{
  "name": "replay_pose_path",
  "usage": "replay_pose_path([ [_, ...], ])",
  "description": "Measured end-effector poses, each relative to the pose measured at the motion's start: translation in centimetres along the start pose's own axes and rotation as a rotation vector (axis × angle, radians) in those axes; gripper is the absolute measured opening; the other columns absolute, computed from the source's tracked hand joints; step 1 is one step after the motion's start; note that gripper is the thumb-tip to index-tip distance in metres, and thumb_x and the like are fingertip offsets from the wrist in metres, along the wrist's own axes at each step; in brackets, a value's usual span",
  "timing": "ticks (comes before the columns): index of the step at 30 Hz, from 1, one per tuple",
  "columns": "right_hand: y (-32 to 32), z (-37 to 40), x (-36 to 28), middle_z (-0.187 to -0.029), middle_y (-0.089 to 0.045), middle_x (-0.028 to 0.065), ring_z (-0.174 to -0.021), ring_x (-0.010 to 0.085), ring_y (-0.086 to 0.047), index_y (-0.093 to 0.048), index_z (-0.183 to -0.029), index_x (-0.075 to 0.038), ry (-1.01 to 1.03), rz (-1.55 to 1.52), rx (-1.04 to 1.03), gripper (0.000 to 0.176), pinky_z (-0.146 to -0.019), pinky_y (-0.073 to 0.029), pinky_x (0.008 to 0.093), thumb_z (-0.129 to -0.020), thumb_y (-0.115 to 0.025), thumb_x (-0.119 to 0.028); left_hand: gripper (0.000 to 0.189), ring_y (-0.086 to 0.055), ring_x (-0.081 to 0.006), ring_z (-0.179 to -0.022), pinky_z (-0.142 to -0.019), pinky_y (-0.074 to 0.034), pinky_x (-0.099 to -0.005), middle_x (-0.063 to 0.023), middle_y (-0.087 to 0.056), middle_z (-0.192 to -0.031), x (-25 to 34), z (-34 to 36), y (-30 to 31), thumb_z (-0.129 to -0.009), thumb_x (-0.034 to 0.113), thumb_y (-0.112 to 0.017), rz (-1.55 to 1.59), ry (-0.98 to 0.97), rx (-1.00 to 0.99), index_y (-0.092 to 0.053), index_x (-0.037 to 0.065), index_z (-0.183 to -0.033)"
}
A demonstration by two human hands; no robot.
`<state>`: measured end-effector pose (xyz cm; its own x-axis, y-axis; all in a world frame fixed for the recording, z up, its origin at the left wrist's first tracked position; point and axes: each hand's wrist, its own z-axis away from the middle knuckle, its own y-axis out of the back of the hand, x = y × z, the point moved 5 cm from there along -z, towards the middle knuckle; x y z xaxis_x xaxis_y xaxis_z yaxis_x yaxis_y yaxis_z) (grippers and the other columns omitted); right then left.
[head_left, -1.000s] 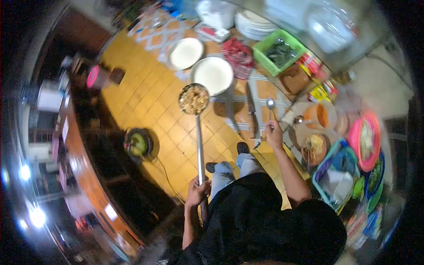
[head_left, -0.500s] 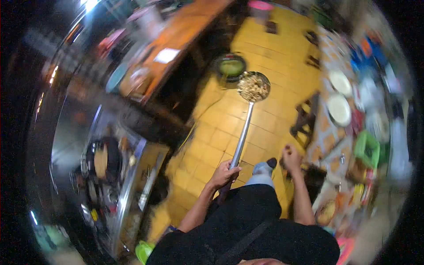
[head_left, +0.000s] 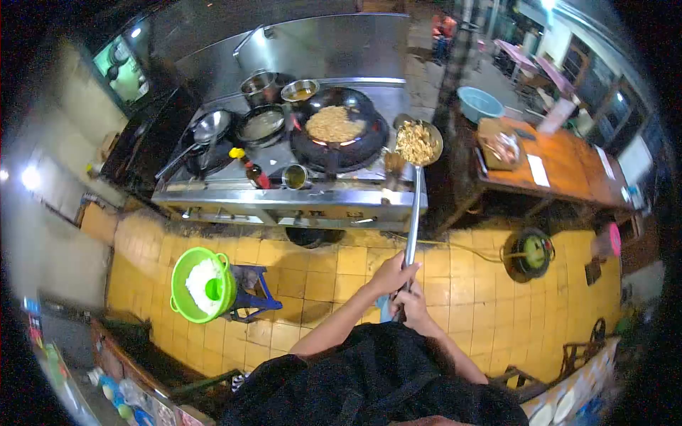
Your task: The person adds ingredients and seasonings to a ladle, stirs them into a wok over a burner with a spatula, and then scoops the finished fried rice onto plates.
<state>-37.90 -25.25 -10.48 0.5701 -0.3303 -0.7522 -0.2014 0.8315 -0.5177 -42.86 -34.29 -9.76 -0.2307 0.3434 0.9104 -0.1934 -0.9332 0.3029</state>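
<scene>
A long-handled metal ladle (head_left: pixel 414 213) reaches up and away from my body, its round bowl heaped with browned, chopped-looking food (head_left: pixel 416 144). My left hand (head_left: pixel 396 275) is wrapped around the handle. Just below it, my right hand (head_left: pixel 412 307) is closed near the handle's lower end. The bowl hangs by the stove's right end, to the right of a large black wok (head_left: pixel 305 153) that has a pale brown noodle-like or shredded food (head_left: pixel 334 124) in it.
On the steel stove (head_left: pixel 234 193) are a strainer (head_left: pixel 211 126), pots, a sauce bottle (head_left: pixel 254 172) and a small metal cup (head_left: pixel 294 177). A green basket of rice-like white food (head_left: pixel 177 287) stands at left. At right are a wooden table (head_left: pixel 568 167) and a black pot (head_left: pixel 522 266).
The view has swung left to face the stove, and the loaded ladle came along. My right hand, apart from the ladle before, has joined my left on the handle.
</scene>
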Motion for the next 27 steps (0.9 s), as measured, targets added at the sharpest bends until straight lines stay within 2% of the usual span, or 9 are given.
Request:
replay_pose_path([
  [4, -1.2, -10.2, -5.3, -0.058, -0.046, 0.0055, -0.037, 0.0131, -0.043, -0.044, -0.095, -0.005, 0.061, 0.183, 0.007, 0.017, -0.033, -0.037, 0.0266, -0.079, -0.044, -0.006, 0.040, -0.059, -0.0174, -0.070, -0.067, -0.048, -0.0311, -0.0104, -0.061, -0.079, -1.5, -3.0, 8.7, -0.085, 0.036, -0.056, 0.053, -0.250, 0.301, -0.054, 0.005, -0.110],
  [6, -1.6, -16.5, -8.0, -0.058, -0.047, 0.0048, -0.037, 0.0132, -0.044, -0.046, -0.089, -0.004, 0.057, 0.383, -0.003, 0.009, -0.033, -0.036, 0.0266, -0.081, -0.047, -0.009, 0.037, -0.048, -0.0066, -0.051, -0.047, -0.039, -0.0216, 0.0020, -0.053, -0.060, -3.3, -2.9, 13.8, -0.085, 0.040, -0.054, 0.079, 0.102, 0.317, -0.060, 0.005, -0.096],
  [8, -2.7, -22.3, -10.2, -0.055, -0.048, 0.0051, -0.038, 0.0141, -0.047, -0.049, -0.077, -0.003, 0.068, 0.570, 0.008, 0.010, -0.033, -0.037, 0.0284, -0.082, -0.048, -0.012, 0.039, -0.035, -0.0058, -0.042, -0.039, -0.028, -0.0232, 0.0063, -0.039, -0.050, -8.9, -2.9, 17.5, -0.086, 0.043, -0.052, 0.219, 0.023, 0.680, -0.059, 0.006, -0.078],
  [10, -3.2, -29.2, -11.5, -0.055, -0.049, 0.0058, -0.040, 0.0146, -0.050, -0.048, -0.073, -0.002, 0.165, 0.738, -0.039, 0.014, -0.036, -0.039, 0.0292, -0.079, -0.052, -0.013, 0.049, -0.037, -0.0081, -0.045, -0.042, -0.028, -0.0270, 0.0026, -0.039, -0.050, -10.8, -0.4, 20.5, -0.089, 0.044, -0.044, 0.322, 0.232, 0.742, -0.049, 0.005, -0.061],
  [12, -3.7, -35.8, -12.5, -0.072, -0.059, 0.0198, -0.066, 0.0341, -0.059, -0.054, -0.086, 0.004, 0.566, 1.228, 0.036, 0.020, -0.059, -0.046, 0.0387, -0.076, -0.056, -0.013, 0.050, -0.031, -0.0072, -0.045, -0.041, -0.022, -0.0265, 0.0042, -0.035, -0.051, -15.4, 1.9, 22.1, -0.089, 0.047, -0.041, 0.573, 0.396, 0.792, -0.043, 0.008, -0.058],
  [15, -5.3, -41.4, -12.7, -0.082, -0.059, 0.0250, -0.083, 0.0388, -0.058, -0.047, -0.107, 0.004, 0.472, 1.466, 0.186, 0.038, -0.074, -0.046, 0.0444, -0.074, -0.056, -0.013, 0.051, -0.031, -0.0073, -0.044, -0.041, -0.023, -0.0253, 0.0031, -0.037, -0.053, -15.4, 4.7, 23.6, -0.087, 0.051, -0.043, 0.451, 0.463, 1.045, -0.045, 0.008, -0.060],
  [17, -5.5, -43.4, -11.6, -0.084, -0.059, 0.0263, -0.084, 0.0397, -0.058, -0.042, -0.114, 0.004, 0.229, 1.605, 0.206, 0.045, -0.078, -0.045, 0.0456, -0.075, -0.055, -0.013, 0.049, -0.034, -0.0081, -0.045, -0.042, -0.027, -0.0256, 0.0019, -0.040, -0.055, -19.0, 4.7, 23.8, -0.085, 0.049, -0.047, 0.406, 0.509, 1.002, -0.048, 0.006, -0.064],
  [21, -4.8, -41.5, -13.4, -0.077, -0.058, 0.0271, -0.073, 0.0408, -0.058, -0.044, -0.114, 0.003, 0.652, 1.536, -0.078, 0.042, -0.066, -0.047, 0.0470, -0.076, -0.052, -0.012, 0.039, -0.047, -0.0094, -0.054, -0.045, -0.037, -0.0244, -0.0009, -0.049, -0.060, -19.5, 1.5, 25.7, -0.079, 0.042, -0.061, 0.292, 0.613, 0.682, -0.055, 0.004, -0.079],
  [27, -9.0, -31.4, -21.5, -0.071, -0.059, 0.0257, -0.068, 0.0408, -0.058, -0.051, -0.107, 0.001, 0.341, 1.717, 0.084, 0.032, -0.061, -0.049, 0.0462, -0.082, -0.050, -0.017, 0.042, -0.059, -0.0180, -0.075, -0.069, -0.046, -0.0301, -0.0129, -0.063, -0.081, -20.5, -7.1, 28.1, -0.082, 0.037, -0.059, 0.240, 0.286, 0.348, -0.057, -0.005, -0.090],
])
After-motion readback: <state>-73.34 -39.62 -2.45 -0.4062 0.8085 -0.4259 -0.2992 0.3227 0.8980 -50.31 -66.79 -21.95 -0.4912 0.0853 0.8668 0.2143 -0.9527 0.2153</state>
